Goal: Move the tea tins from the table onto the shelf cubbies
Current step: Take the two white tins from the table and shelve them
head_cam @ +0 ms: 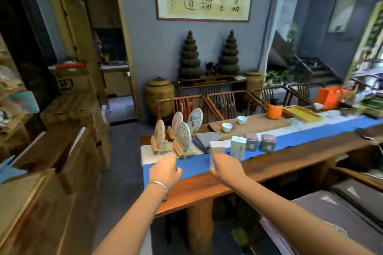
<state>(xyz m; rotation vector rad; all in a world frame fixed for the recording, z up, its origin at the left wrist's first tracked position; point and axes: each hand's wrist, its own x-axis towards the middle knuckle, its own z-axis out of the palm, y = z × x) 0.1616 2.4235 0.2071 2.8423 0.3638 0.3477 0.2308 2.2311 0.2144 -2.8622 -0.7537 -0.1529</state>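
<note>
Blue runner (290, 141) is lying along the wooden table (228, 180), carrying four tea tins. Her right hand (224, 166) is curling its fingers round the nearest upright white tin (217, 148), long axis vertical. Her left hand (165, 168) is hovering beside it, fingers loosely curled, holding nothing.

A tea shop or tea room is indicated. Round pressed tea cakes (183, 136) are displayed on small wooden stands at the end of a long wooden tabletop (259, 168) covered by a blue runner (300, 137), beside tea tins (251, 142) and white cups (227, 127). A framed calligraphy scroll (203, 0) is hung on the grey wall, large lidded jars (159, 97) are set below it, and cardboard cartons (70, 109) are stacked at the left.
</note>
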